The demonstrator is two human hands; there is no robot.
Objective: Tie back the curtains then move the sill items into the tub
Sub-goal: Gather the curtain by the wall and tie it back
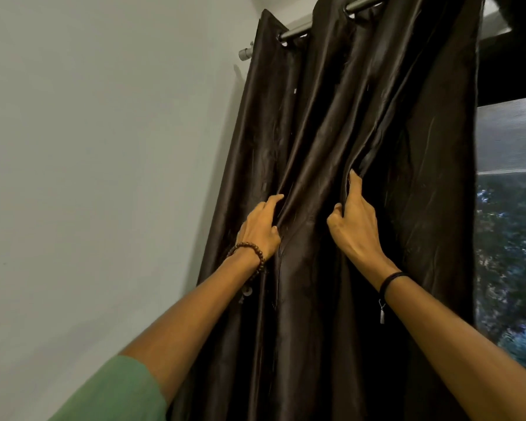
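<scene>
Brown satin fills the middle of the shot: the curtain (316, 132) hangs in deep, glossy folds from a metal rod (298, 33), its eyelets threaded onto the bar high up. It sits bunched between the pale wall (104, 147) on the left and the window (510, 223) on the right, where blurred green foliage shows through the glass.

Both arms are up and on the fabric! The left hand (260, 226), with a wooden bead bracelet (249, 252) at the wrist, has its fingers curled into a fold on the curtain's left side, gripping a ridge of cloth. The right hand (354, 223), with a black cord band (390, 279) and a small dangling charm, has its fingers hooked round the edge of the next fold over. Its forefinger runs up along the hem and its thumb is tucked in against the cloth. One broad pleat lies between the two hands, and they are near each other at about the same height.

A green sleeve (119, 390) covers the left upper arm at the bottom edge. The rod's capped end (245, 53) pokes out just left of the curtain, close to the wall.
</scene>
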